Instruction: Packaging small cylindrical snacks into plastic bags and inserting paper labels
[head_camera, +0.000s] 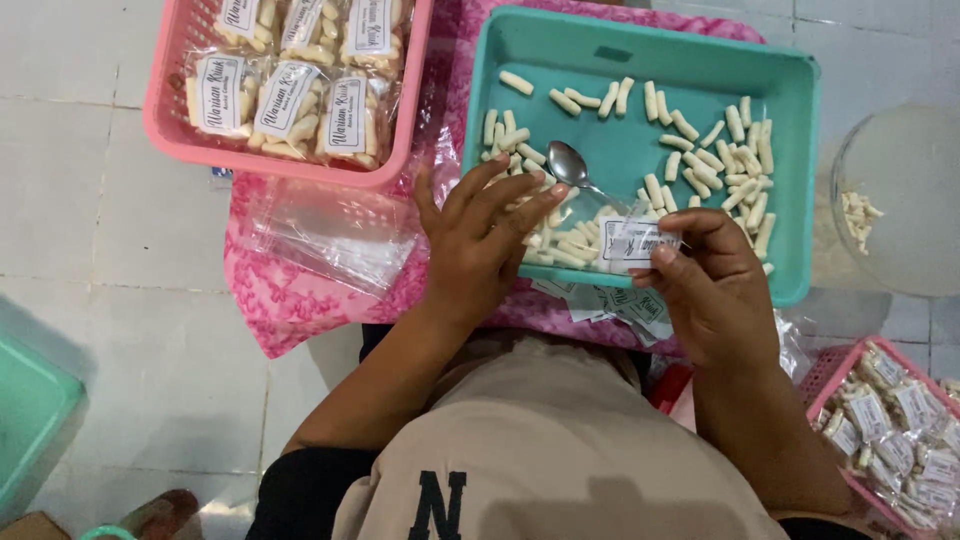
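A teal tray (780, 90) holds many pale finger-shaped snacks (700, 160) and a metal spoon (572, 165). My left hand (480, 240) rests at the tray's near left corner, fingers spread, on a clear bag partly filled with the snacks (560, 245). My right hand (715, 290) pinches a small white paper label (630, 240) by its edge, just above that bag. More labels (610, 305) lie under my hands on the pink patterned cloth (290, 300).
A pink basket (165, 120) at the top left holds labelled snack packs. Empty clear bags (330, 230) lie beside it. A second pink basket of packs (900, 430) is at the lower right, a clear bowl (900, 190) at the right, a green container (30, 410) at the left.
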